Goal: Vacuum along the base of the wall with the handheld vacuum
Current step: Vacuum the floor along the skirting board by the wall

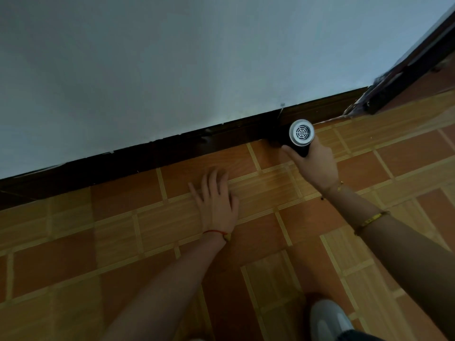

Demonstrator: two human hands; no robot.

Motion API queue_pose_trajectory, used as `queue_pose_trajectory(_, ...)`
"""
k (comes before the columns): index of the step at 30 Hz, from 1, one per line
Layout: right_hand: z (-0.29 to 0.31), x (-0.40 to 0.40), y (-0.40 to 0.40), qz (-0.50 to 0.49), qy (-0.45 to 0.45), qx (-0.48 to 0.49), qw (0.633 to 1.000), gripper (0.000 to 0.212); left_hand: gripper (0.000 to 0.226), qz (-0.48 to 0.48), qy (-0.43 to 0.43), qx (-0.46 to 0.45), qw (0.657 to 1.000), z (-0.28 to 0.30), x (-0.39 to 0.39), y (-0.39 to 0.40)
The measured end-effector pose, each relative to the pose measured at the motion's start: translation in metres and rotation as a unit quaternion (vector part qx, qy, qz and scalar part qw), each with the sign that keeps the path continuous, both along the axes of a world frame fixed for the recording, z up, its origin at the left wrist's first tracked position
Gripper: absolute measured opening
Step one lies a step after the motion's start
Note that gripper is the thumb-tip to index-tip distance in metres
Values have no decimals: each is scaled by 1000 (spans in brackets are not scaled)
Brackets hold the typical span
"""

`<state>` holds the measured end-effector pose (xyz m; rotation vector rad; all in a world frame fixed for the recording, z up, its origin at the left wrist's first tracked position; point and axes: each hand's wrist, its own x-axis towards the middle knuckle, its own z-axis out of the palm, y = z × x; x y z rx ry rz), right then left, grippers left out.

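A small black handheld vacuum (299,137) with a round white vented rear cap points its nose down at the dark brown baseboard (172,153) under the pale wall (172,57). My right hand (315,163) grips its black body from below. The nozzle end is hidden in shadow against the baseboard. My left hand (216,200) lies flat with fingers spread on the orange floor tiles (123,230), a little left of the vacuum and just short of the baseboard.
A dark door frame (406,67) stands at the right end of the wall, with frayed debris at its foot. A grey shoe (330,321) shows at the bottom edge. The tiled floor stretches left along the baseboard.
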<state>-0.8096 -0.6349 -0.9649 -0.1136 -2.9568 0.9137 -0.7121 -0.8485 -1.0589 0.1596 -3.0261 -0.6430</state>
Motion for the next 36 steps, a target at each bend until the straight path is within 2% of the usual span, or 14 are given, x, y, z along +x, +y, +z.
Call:
queue_pose_trajectory(6,0,-6,12,69,-24,-26,997,68,54,2,-4,-7,1000,-6,-8,25)
queue_pose_trajectory(11,0,-22,42,36,-13,-17,999,65,52,7,0,-39,999,-11,-7,27)
queue_pose_trajectory(16,6,-36,83,14,-13,5,1000,75,54,11,-9,-50,999,-11,-8,29)
queue_pose_trajectory(18,9,-39,90,28,-24,12,999,76,54,13,-8,-51,999,-11,-8,30)
queue_pose_trajectory(23,11,-39,92,89,-50,18,995,59,52,12,2,-46,999,-11,-7,30)
queue_pose_trajectory(27,10,-33,100,86,-20,29,996,65,52,11,2,-51,999,-11,-7,30)
queue_pose_trajectory(36,11,-30,114,120,-75,23,990,62,54,10,-1,-75,997,-9,-6,33)
